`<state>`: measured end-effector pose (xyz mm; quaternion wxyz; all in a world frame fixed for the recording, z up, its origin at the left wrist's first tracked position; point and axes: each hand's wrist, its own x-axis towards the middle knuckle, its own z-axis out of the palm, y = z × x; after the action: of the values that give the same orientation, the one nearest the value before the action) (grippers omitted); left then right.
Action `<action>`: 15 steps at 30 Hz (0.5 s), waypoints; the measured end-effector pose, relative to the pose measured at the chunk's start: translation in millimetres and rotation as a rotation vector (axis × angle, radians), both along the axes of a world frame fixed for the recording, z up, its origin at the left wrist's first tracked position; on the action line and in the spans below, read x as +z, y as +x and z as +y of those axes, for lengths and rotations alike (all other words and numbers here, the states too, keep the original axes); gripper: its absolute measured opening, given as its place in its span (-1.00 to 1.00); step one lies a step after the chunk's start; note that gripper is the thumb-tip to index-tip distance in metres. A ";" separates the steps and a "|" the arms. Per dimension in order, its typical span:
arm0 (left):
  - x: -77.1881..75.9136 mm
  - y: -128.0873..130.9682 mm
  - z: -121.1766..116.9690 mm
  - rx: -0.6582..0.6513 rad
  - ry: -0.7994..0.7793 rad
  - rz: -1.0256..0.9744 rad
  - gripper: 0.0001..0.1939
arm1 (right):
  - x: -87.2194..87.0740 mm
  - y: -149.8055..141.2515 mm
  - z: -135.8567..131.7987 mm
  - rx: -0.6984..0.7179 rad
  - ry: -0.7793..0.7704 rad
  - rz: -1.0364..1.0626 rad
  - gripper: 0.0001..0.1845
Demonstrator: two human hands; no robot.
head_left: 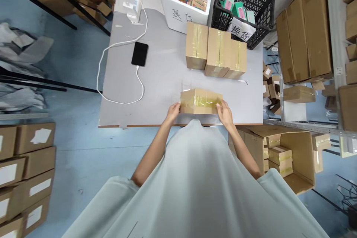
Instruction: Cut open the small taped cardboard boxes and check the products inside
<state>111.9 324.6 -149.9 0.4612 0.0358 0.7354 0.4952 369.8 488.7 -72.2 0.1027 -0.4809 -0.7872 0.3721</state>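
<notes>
A small cardboard box (189,101), sealed with shiny yellowish tape, is at the front of the grey table, close to my body. My left hand (173,111) grips its left end, and my right hand (224,113) is closed on its right end, thumb on the front face. Behind it stand three taped cardboard boxes side by side: one on the left (196,50), one in the middle (218,54) and one on the right (237,61).
A white bin (178,18) with small packs and a black crate (251,7) with green-and-pink packs stand at the back. A phone (140,54) on a white cable lies left on the table (161,78). An open carton (302,156) of boxes is at right.
</notes>
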 end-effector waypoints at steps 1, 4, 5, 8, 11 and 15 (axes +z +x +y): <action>4.0 3.5 3.4 -0.007 0.022 -0.003 -0.21 | 5.8 -0.5 -0.5 -0.010 -0.006 0.036 -0.03; 17.2 13.1 10.7 -0.014 0.076 -0.002 -0.20 | 20.1 -11.0 -11.9 -0.017 -0.047 0.099 -0.09; 22.4 15.5 11.4 -0.013 0.088 0.001 -0.21 | 23.7 -15.8 -16.8 -0.022 -0.047 0.096 -0.10; 40.9 17.4 6.2 0.002 0.132 0.067 -0.24 | 31.1 -27.6 -27.5 -0.058 -0.022 0.086 -0.11; 61.2 8.7 -6.3 -0.004 0.163 0.239 -0.28 | 30.7 -32.7 -31.5 -0.051 -0.105 0.158 -0.18; 73.6 -12.1 -18.8 -0.097 0.009 0.447 -0.47 | 13.1 -37.5 -39.8 0.020 -0.238 0.206 -0.20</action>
<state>99.7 305.8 -76.3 0.3099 0.1822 0.8146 0.4553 332.2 448.9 -59.1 0.1218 -0.4412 -0.7276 0.5110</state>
